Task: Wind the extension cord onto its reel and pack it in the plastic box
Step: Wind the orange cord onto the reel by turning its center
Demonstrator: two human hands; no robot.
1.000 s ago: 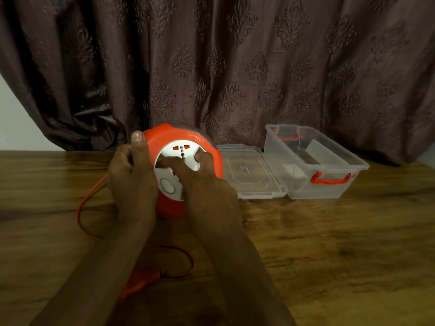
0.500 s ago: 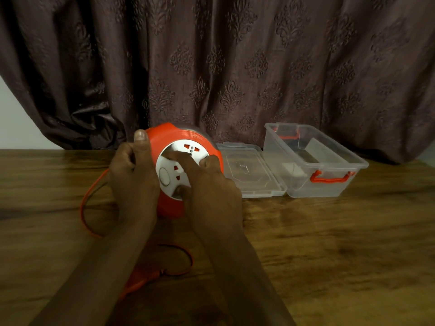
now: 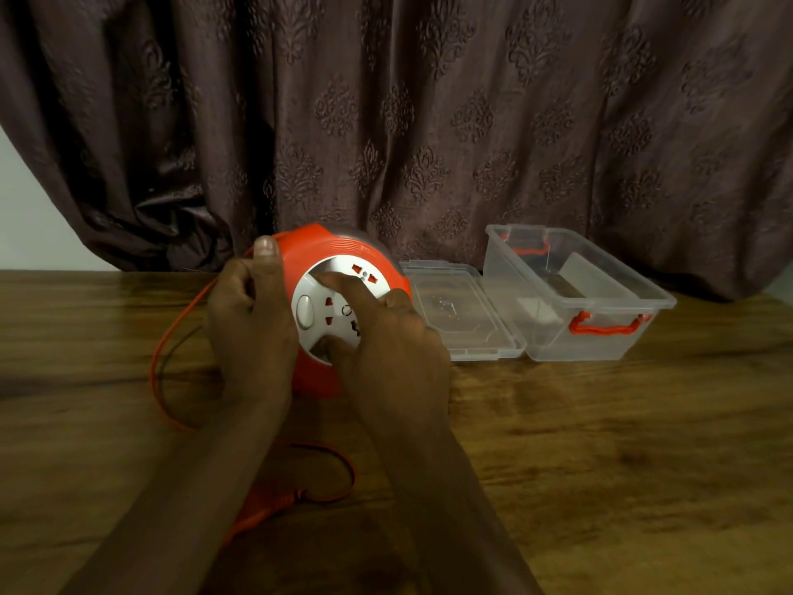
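Note:
An orange cord reel (image 3: 317, 246) with a white socket face (image 3: 330, 302) stands on edge on the wooden table (image 3: 600, 444). My left hand (image 3: 253, 324) grips its left rim, thumb up on top. Fingers of my right hand (image 3: 386, 341) press on the white face. A loose orange cord (image 3: 158, 371) loops out to the left and curls back to an orange plug (image 3: 261, 506) between my forearms. A clear plastic box (image 3: 575, 294) with orange handles stands open to the right, its lid (image 3: 459, 315) lying flat beside the reel.
A dark patterned curtain (image 3: 429, 122) hangs right behind the table's far edge. A strip of pale wall (image 3: 30, 234) shows at far left.
The white socket face has turned under my right fingers, so its sockets sit at different places. The cord loop on the left has shifted slightly. Both hands stay on the reel.

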